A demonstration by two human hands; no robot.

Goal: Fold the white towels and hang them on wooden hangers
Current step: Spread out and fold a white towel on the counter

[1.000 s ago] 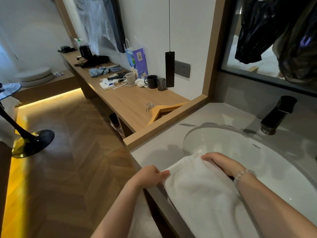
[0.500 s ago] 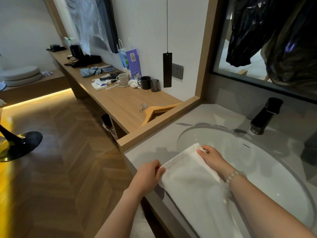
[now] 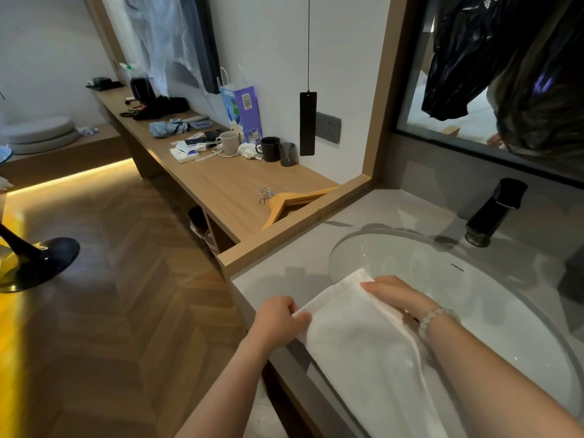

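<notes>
A white towel (image 3: 363, 339) lies in a long folded strip across the front edge of the grey counter (image 3: 284, 276) and the rim of the sink. My left hand (image 3: 278, 319) pinches the towel's near left corner with curled fingers. My right hand (image 3: 395, 295) rests on the towel's far right edge, fingers fairly straight and pressing it down over the basin. Wooden hangers (image 3: 290, 203) with metal hooks lie stacked on the wooden desk beyond the counter, out of reach of both hands.
A white sink basin (image 3: 474, 295) with a black faucet (image 3: 493, 213) fills the right. The wooden desk (image 3: 215, 184) holds mugs, a paper bag and clutter. A black tag (image 3: 308, 123) hangs on a cord. Herringbone floor and a black table base (image 3: 41, 260) lie left.
The view has shifted slightly. My right hand has slid a little toward the towel's far corner, and my left hand keeps its pinch on the near corner.
</notes>
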